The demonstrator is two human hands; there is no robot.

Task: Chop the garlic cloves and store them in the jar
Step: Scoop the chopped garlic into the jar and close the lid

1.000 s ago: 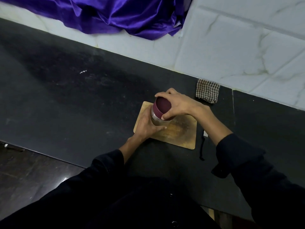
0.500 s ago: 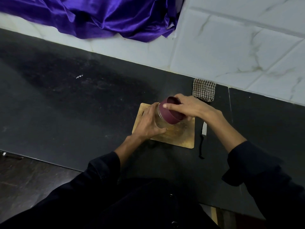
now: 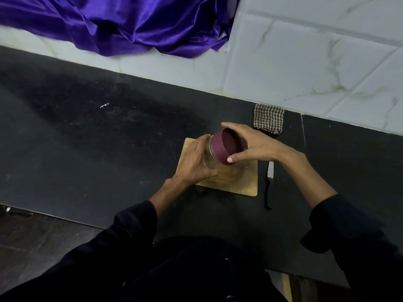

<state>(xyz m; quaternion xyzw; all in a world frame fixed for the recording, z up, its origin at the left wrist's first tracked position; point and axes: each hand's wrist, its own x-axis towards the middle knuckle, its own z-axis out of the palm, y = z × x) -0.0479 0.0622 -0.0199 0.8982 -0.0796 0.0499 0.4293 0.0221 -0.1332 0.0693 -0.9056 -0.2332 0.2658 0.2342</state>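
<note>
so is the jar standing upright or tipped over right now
Tipped. The jar leans over the cutting board, its maroon lid facing right, held between the left hand and right hand.

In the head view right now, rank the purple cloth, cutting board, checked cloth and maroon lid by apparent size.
1. purple cloth, partly cropped
2. cutting board, partly covered
3. checked cloth and maroon lid: alike, not ranked; the lid is raised nearer the camera.
</note>
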